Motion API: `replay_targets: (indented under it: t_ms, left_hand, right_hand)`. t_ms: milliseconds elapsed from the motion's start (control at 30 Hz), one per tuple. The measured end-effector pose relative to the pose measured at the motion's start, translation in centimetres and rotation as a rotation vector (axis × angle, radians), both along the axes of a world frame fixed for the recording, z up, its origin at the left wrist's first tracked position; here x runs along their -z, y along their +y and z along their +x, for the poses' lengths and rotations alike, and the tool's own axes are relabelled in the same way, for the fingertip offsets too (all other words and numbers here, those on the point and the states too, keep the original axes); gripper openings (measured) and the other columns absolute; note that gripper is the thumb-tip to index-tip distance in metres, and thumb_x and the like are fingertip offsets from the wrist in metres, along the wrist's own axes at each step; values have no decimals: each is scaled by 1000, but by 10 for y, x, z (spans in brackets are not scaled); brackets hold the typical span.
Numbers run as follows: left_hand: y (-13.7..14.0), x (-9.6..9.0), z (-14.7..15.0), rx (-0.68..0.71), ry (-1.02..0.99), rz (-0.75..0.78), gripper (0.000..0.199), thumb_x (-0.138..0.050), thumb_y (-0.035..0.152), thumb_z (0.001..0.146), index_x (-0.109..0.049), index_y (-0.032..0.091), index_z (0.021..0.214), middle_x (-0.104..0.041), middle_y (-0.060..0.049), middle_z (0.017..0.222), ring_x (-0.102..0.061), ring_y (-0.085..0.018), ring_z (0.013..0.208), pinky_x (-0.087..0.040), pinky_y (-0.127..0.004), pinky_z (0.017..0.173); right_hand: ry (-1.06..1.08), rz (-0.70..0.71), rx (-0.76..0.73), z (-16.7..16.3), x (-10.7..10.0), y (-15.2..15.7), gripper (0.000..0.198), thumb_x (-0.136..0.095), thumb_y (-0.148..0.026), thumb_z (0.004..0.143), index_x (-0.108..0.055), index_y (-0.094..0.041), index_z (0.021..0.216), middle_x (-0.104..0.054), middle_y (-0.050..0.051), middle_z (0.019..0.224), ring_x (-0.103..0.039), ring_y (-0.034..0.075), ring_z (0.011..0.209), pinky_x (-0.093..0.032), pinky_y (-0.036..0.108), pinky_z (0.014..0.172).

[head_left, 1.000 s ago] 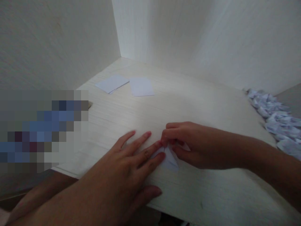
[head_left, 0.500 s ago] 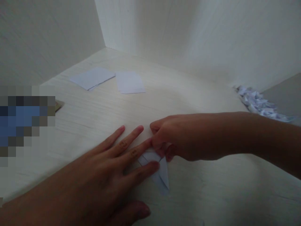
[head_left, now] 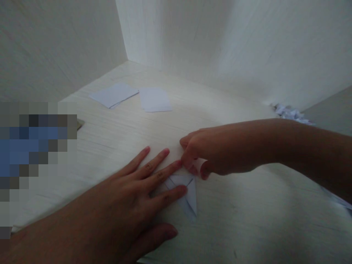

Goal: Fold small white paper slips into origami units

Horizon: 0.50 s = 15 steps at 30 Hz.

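Note:
A small folded piece of white paper [head_left: 191,194] lies flat on the pale table, its creased flaps coming to a point towards me. My left hand [head_left: 143,194] is spread over its left side, the index fingertip pressing on the middle of the paper and the middle finger reaching its far edge. Just beyond that edge, my right hand [head_left: 199,152] is curled with its fingers bent in, close to the left middle fingertip. Nothing shows in the right hand. The left fingers cover part of the paper.
Two stacks of white paper sheets, the left stack [head_left: 115,94] and the right stack [head_left: 155,99], lie farther back. A heap of folded white papers [head_left: 291,113] sits at the right beyond my forearm. Pale walls [head_left: 192,33] enclose the back. A pixelated patch hides the left side.
My right hand has moved slightly away from me and to the right, uncovering more of the paper's far edge. The left hand stays on the paper. The view has shifted a little.

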<state>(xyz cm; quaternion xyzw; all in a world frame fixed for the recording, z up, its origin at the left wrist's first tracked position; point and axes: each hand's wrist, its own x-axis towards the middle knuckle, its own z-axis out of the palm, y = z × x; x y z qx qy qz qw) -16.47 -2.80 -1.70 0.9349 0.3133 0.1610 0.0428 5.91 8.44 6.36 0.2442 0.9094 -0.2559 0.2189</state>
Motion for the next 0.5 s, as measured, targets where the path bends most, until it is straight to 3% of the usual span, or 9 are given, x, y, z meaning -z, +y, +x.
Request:
replay_targets:
  t_ms: [100,233,333,500]
  left_hand:
    - [3,0,-1,60,29,0,49,-54,41,103,-50,32,151,-45,-5,163,-40,-26,151,-26,-52,128]
    - [5,6,0,63,0,-1,49,-56,45,101,-54,31,148,-51,-5,158,-43,-29,149,-27,-53,127]
    - [5,9,0,59,-20,-3,46,-55,47,102,-57,32,145,-53,-5,156,-45,-27,148,-28,-52,127]
    - [4,9,-2,65,-3,-5,48,-59,43,100,-56,32,147,-51,-5,158,-43,-28,149,-26,-54,127]
  right_hand:
    - [141,141,149,17,1,-15,20,-82,-11,80,-80,-22,96,-73,2,93,-66,14,77,-50,26,71]
    - [498,339,303,43,25,-64,21,-67,-30,97,-76,-22,115,-69,5,96,-63,14,77,-50,27,70]
    - [584,482,256,54,46,-93,27,-63,-35,100,-73,-19,119,-68,7,95,-60,17,80,-49,30,71]
    - [623,516,206,55,61,-100,27,-64,-35,99,-70,-20,121,-66,5,90,-56,17,78,-46,31,71]
